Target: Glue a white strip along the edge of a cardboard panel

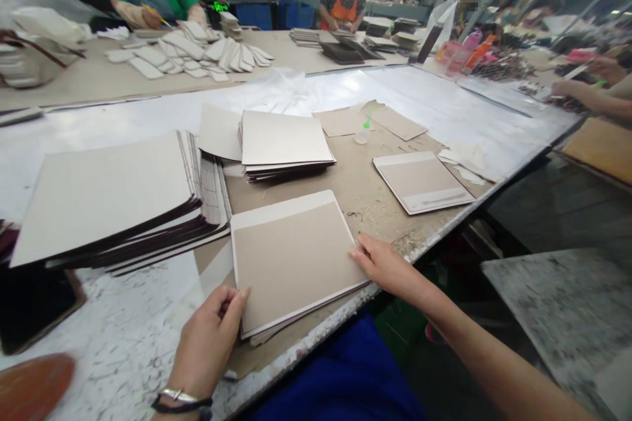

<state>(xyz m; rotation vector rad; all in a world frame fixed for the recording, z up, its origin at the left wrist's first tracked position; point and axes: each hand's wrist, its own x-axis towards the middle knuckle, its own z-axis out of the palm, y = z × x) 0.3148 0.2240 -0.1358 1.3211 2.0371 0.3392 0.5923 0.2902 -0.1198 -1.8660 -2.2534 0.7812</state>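
Note:
A flat rectangular panel (296, 263), beige with a pale border and a wider pale strip along its far edge, lies at the front of the table on top of other sheets. My left hand (212, 329) pinches its near left edge between thumb and curled fingers. At the right edge my right hand (382, 263) grips it the same way, thumb on top. A similar panel (424, 181) lies to the right. Behind stands a stack of off-white panels with dark undersides (286, 138), and on the left a larger fanned stack (118, 191).
A small clear cup (361, 137) with a green stick stands near two beige sheets (345, 120). A dark phone-like slab (39, 306) and a reddish-brown round object (34, 385) sit at left. Co-workers stand across the table behind piles of pale pieces (182, 52). The table edge (316, 342) runs diagonally before me.

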